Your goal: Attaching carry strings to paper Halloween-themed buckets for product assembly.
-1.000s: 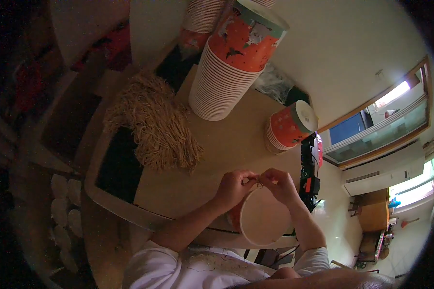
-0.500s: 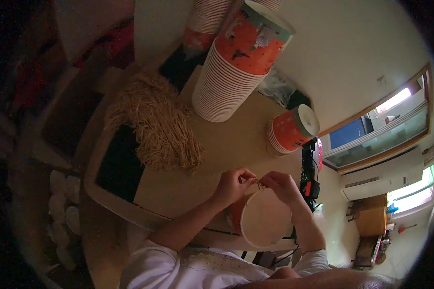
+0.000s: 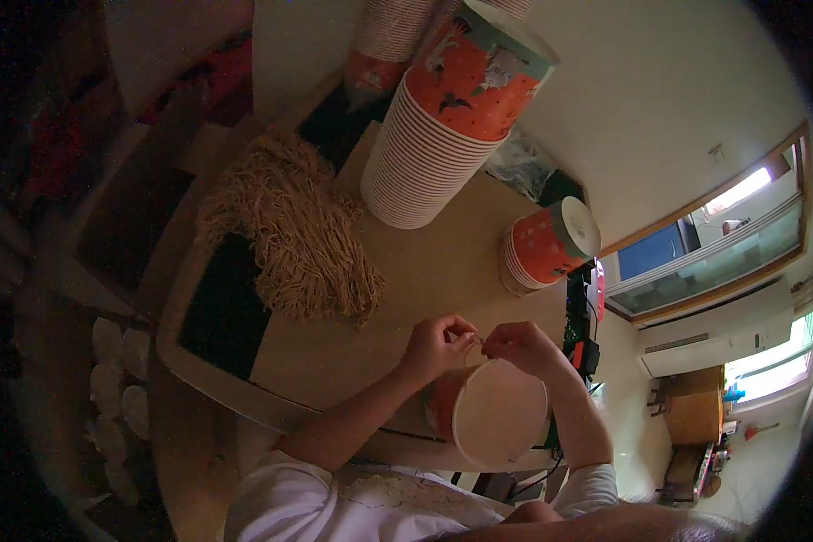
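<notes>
- I'm watching a thin string (image 3: 475, 347) bridging the fingertips above a tub's rim; being so fine, it could be slipping loose or twisting into an unwanted tangle if either pinch is weakening.
- The open tub (image 3: 501, 411) is sitting just below, at the near edge of the table (image 3: 425, 280), its mouth tilting toward the wearer. I'm judging that a hard tug on the string could be bending the rim or, if the string is running through it, tearing the paper.
- The left hand (image 3: 436, 348) is pinching the string between thumb and forefinger; too tight a pull here could be snapping it.
- The right hand (image 3: 521, 348) is curling closed at the rim, seemingly grasping the string too, though its knuckles are hiding the exact grip from me, so a slip could be going unnoticed.
- Neither palm is visibly bracing the tub, and I'm not seeing what is supporting its underside; a nudge from a wrist could be sending it off the edge.
- Farther off, the pile of string (image 3: 294, 239) is lying loose, so a dragging forearm could be snagging strands.
- Beyond, the tall stack (image 3: 438, 135) is standing high; a bumped table could be toppling it.
</notes>
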Motion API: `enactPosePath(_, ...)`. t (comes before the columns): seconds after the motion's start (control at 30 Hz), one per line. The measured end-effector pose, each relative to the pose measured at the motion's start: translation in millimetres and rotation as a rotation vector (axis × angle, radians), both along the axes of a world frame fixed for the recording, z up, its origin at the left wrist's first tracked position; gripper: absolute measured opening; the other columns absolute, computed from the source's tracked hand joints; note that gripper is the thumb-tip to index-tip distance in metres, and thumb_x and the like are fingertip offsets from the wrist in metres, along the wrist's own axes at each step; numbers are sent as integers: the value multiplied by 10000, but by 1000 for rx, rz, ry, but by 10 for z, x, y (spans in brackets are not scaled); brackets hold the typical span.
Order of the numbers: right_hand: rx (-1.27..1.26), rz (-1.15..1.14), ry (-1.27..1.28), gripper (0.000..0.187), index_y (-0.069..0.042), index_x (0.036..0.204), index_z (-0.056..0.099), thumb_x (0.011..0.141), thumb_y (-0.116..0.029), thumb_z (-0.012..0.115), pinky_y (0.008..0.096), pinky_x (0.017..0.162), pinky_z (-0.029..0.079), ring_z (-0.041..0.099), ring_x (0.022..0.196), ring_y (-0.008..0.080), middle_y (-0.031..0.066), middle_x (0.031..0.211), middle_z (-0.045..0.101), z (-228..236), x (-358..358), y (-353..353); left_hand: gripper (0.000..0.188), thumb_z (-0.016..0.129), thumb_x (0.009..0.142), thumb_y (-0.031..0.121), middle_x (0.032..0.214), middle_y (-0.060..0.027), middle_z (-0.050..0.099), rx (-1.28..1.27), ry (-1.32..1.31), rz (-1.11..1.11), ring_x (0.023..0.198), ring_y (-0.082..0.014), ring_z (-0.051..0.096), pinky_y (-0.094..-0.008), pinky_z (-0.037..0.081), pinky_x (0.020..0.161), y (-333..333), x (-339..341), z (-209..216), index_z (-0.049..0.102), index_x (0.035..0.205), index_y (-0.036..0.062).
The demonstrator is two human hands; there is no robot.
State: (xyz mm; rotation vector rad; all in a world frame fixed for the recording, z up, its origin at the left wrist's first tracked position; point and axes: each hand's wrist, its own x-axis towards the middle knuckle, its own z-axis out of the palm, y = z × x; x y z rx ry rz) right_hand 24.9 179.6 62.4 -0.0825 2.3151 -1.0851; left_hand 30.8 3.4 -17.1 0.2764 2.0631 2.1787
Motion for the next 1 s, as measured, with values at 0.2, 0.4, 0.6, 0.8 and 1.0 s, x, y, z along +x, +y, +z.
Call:
enactPosePath(0.2,13,-12,5,111,5,842,628,791,-79,576,244,721,458,579,756,104,46,776,630,0,22,-18,111,618,790,123,753,-68,648,-10,-9,-25,646,-122,605,-264,478,597,-13,-23,-50,624,842,25)
enactPosePath(0.4,42,-27,9,117,8,841,630,794,-85,577,245,721,455,574,752,101,43,769,630,46,39,-59,214,596,815,137,842,-53,646,336,-184,-135,717,-109,599,-254,483,604,-20,-3,36,587,988,12)
enactPosePath(0.6,48,1,37,121,11,852,630,804,-84,574,246,719,454,573,753,103,45,763,628,2,43,-27,226,603,803,94,880,-47,643,305,-221,-398,751,-89,595,-226,487,601,-20,-63,-13,587,1015,17)
enactPosePath(0.8,2,-18,21,115,8,846,628,800,-84,576,246,714,452,572,751,107,48,771,627,8,73,-37,136,627,775,98,764,-52,649,230,-140,-261,709,-92,607,-241,495,607,40,-32,-98,624,877,7)
enactPosePath(1.0,58,-27,31,100,7,819,618,797,-75,566,238,705,449,565,743,101,42,757,617,46,100,-47,133,641,741,104,741,-74,648,32,16,-177,694,-118,620,-272,499,646,0,4,-22,625,832,9)
